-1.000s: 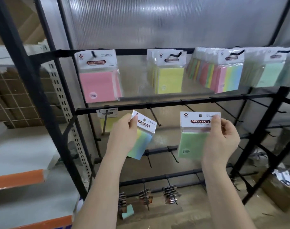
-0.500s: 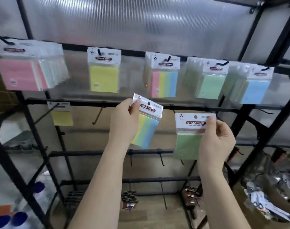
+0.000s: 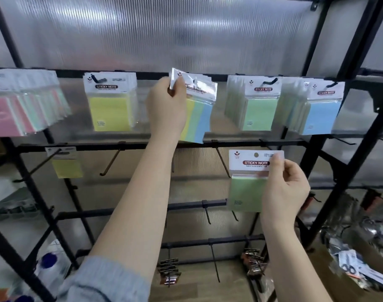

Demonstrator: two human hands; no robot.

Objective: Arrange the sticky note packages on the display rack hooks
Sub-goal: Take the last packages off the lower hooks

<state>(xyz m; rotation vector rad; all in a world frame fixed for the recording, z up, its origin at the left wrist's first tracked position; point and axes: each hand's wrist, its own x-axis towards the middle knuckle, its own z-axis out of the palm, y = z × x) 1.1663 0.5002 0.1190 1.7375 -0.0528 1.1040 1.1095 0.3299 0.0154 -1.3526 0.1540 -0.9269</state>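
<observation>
The left hand [image 3: 166, 105] pinches a multicolour sticky note package [image 3: 197, 110] at the top-row hook; right hand [image 3: 284, 188] grips a green package [image 3: 247, 188] lower down. Aligning the header hole squarely should ease threading.

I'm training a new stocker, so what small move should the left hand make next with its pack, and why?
Probably slide the rainbow pack back onto the top hook. The left hand pinches its header corner up at the top rail, over the matching packs there, tilted; whether the hole has caught is unclear. The right hand holds the green pack lower.
</observation>
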